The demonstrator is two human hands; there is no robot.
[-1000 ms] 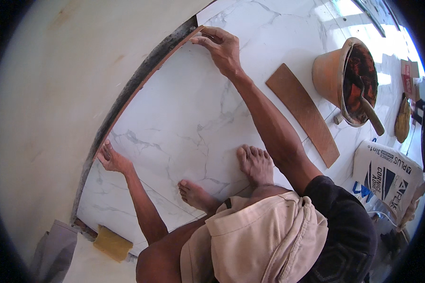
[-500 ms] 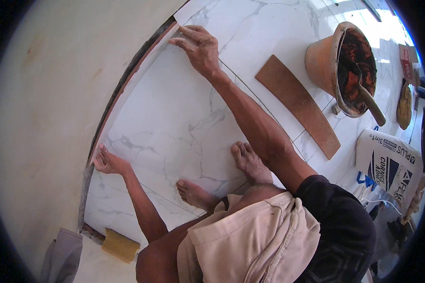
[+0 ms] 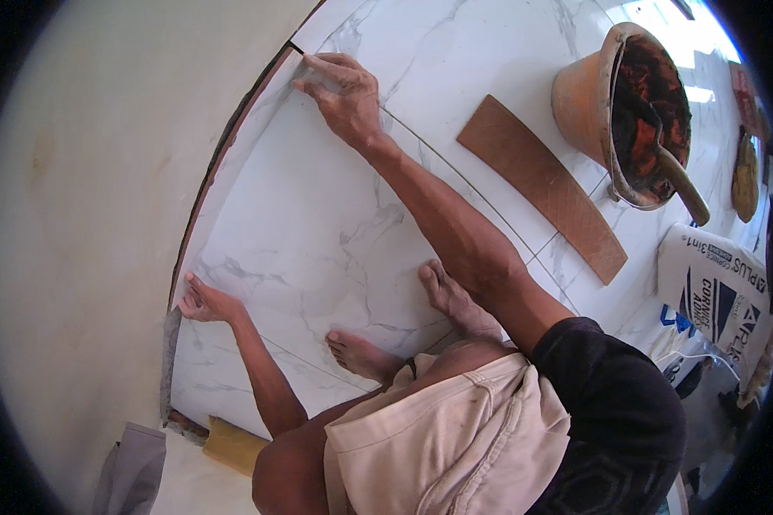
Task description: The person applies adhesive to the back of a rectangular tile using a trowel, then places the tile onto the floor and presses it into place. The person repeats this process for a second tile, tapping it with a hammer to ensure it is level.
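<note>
A large white marble-look floor tile (image 3: 318,232) lies against the cream wall (image 3: 77,215). My left hand (image 3: 202,300) is at the tile's near corner by the wall, fingers hooked on its edge. My right hand (image 3: 343,90) reaches out to the far corner by the wall, fingertips pressed over that edge. A thin dark gap (image 3: 232,137) runs between tile and wall. My bare feet (image 3: 365,354) stand on the tile while I crouch.
An orange bucket (image 3: 588,94) of dark mortar with a trowel handle (image 3: 683,184) stands at the back right. A brown tile strip (image 3: 541,184) lies beside it. A printed bag (image 3: 717,292) sits at right. A yellow sponge (image 3: 232,445) and grey cloth (image 3: 133,468) lie near the wall.
Both hands have stayed on the same two tile corners. My head has shifted, so the tile and bucket sit further right in view. The dark gap at the wall looks narrower.
</note>
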